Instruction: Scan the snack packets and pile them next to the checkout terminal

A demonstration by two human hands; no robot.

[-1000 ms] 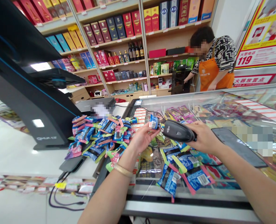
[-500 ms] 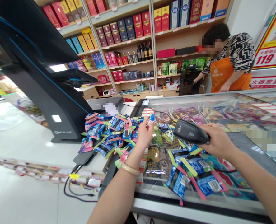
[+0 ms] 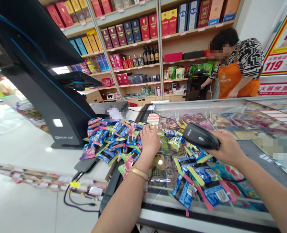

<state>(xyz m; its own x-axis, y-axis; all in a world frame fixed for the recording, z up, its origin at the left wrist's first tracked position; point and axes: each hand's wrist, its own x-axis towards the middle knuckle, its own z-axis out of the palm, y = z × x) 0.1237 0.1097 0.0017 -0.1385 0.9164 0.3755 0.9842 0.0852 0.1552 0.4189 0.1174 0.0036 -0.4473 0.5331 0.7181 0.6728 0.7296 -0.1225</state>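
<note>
My right hand (image 3: 227,149) is closed round the grip of a black barcode scanner (image 3: 198,136), which points left over the glass counter top (image 3: 206,212). My left hand (image 3: 150,141) lies palm down at the right edge of a heap of small blue, pink and green snack packets (image 3: 109,142). Its fingers curl away behind the back of the hand, and I cannot see whether a packet is in them. A gold bracelet (image 3: 139,173) sits on that wrist.
A second bunch of blue packets (image 3: 201,184) lies on the glass in front of me. A black checkout terminal (image 3: 48,97) stands at the left, with cables (image 3: 80,202) below. A dark flat screen (image 3: 267,161) lies at the right. A person in an orange apron (image 3: 237,81) works by the shelves (image 3: 133,48).
My left hand held a small blue packet up before the scanner, then dropped left and down onto the heap; the packet no longer shows. The scanner stayed roughly in place.
</note>
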